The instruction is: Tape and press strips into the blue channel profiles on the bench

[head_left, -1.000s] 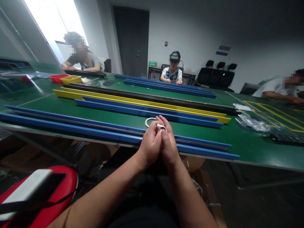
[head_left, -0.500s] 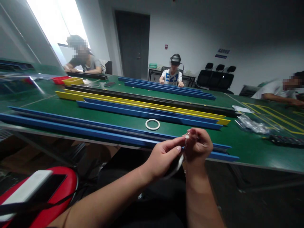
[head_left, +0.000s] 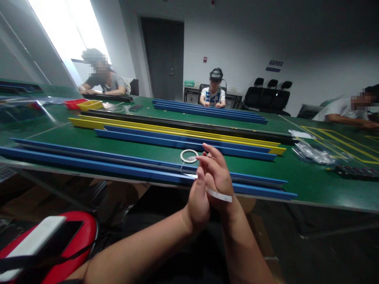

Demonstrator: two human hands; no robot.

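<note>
In front of me, over the near table edge, my left hand (head_left: pixel 199 201) and my right hand (head_left: pixel 219 173) are pressed together. A thin white strip (head_left: pixel 219 196) passes between them. One end lies across the heel of my right hand, and a narrow curl of it loops out to the left of the fingers. My left fingers are closed on the strip, partly hidden behind the thumb. My right fingers are bent around it, with the index finger stretched upward. Just beyond the fingertips, a white ring-shaped roll (head_left: pixel 189 156) lies flat on the green table (head_left: pixel 142 152).
Long blue channels (head_left: pixel 97 163) run along the near edge under my hands. Farther back lie blue, yellow (head_left: pixel 177 132) and black profiles. Clear plastic bags (head_left: pixel 315 153) rest at the right. A red stool (head_left: pixel 83 228) stands lower left. Several people sit around the table.
My hands have shifted left and come together in front of the roll. The white strip, earlier hanging below the fingers, now sticks out on both sides of them.
</note>
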